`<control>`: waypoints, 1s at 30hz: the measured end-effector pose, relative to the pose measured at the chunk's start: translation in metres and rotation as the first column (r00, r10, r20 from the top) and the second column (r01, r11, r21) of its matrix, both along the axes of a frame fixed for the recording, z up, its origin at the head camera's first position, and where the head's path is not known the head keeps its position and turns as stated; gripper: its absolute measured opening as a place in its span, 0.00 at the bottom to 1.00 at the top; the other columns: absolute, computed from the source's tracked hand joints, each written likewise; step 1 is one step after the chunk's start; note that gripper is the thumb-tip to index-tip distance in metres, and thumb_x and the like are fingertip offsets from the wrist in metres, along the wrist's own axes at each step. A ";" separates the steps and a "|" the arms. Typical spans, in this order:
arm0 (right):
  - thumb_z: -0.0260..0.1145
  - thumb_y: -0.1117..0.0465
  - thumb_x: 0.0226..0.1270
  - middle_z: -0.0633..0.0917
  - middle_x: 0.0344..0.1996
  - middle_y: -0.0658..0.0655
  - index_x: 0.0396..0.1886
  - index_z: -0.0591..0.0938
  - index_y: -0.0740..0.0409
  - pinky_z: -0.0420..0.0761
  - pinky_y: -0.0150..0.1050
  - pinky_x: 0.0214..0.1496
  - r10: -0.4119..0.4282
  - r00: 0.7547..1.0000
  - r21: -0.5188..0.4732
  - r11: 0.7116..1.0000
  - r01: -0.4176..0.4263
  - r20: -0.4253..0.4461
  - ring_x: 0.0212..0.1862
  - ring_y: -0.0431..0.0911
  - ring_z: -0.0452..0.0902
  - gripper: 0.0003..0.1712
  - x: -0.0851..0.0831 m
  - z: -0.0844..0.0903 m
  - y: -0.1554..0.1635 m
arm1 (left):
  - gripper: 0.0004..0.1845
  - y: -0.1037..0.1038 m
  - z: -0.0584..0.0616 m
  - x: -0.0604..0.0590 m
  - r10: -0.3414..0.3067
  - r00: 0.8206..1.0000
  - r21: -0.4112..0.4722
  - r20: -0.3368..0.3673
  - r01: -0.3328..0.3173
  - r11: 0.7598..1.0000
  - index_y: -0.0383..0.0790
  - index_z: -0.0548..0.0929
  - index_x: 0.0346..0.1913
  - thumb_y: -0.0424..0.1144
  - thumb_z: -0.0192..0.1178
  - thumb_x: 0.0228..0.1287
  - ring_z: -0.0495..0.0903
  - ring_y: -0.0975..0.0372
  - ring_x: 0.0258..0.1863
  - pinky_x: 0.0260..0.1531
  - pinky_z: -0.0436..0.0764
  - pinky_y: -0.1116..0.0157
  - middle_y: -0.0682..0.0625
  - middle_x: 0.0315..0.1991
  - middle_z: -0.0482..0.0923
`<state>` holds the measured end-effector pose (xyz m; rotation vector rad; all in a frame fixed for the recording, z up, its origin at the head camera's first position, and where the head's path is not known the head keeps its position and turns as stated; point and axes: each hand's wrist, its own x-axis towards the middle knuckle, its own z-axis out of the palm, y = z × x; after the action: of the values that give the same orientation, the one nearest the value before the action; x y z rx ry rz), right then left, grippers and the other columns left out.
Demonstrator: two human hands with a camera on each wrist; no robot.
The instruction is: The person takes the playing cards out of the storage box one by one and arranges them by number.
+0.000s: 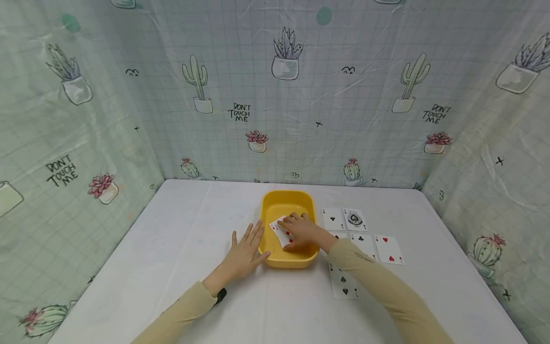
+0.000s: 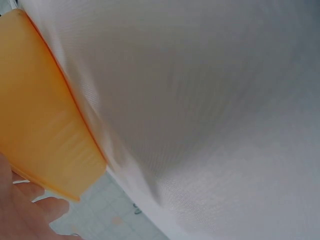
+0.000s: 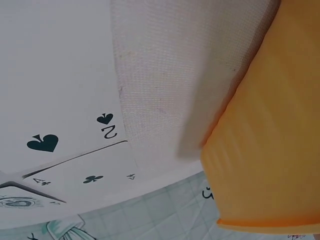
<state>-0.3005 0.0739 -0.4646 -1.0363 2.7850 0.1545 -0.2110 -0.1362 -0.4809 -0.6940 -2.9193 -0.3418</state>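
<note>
- Fingers point(image 1: 289, 221) of the right hand point(image 1: 301, 231) curl over a red-pipped playing card point(image 1: 280, 232), pinching it inside the yellow tub point(image 1: 287, 199); the thumb grip itself is hidden under the hand.
- Left hand point(image 1: 242, 253) lies flat on the white tablecloth point(image 1: 180, 239), fingers straight and spread, its fingertips touching the near-left wall of the tub.
- The tub is smooth, glossy plastic, rectangular with rounded corners and a rolled rim; the left wrist view shows its orange-yellow outer wall point(image 2: 40, 120) close against the cloth.
- The cloth is a finely woven fabric, its weave plain in the right wrist view point(image 3: 165, 75).
- The held card is thin, white and rectangular, tilted, with small red pips; its value cannot be read.
- More cards lie face up on the cloth to the right of the tub: a club card point(image 1: 333, 219) and a spade ace point(image 1: 354, 219) farther off, a red hearts card point(image 1: 389, 249) to the right, and a spade card point(image 1: 343, 282) nearest, partly under the right sleeve point(image 1: 386, 291).
- The right wrist view shows a two of spades point(image 3: 60, 135) overlapping a four of clubs point(image 3: 92, 178).
- Behind, a cactus-printed sheet point(image 1: 275, 95) hangs creased.
</note>
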 end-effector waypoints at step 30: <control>0.59 0.26 0.42 0.67 0.57 0.56 0.63 0.65 0.54 0.62 0.53 0.59 0.017 0.991 -0.028 0.999 -0.020 -0.131 0.58 0.52 0.60 0.53 -0.001 0.001 -0.002 | 0.40 -0.001 -0.001 -0.002 0.006 1.000 -0.001 -0.004 -0.006 1.000 0.40 0.48 0.69 0.63 0.38 0.63 0.46 0.50 0.70 0.56 0.48 0.34 0.50 0.72 0.39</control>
<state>-0.3018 0.0718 -0.4632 -1.0969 2.9034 0.1919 -0.2134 -0.1374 -0.4817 -0.6857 -2.9175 -0.3373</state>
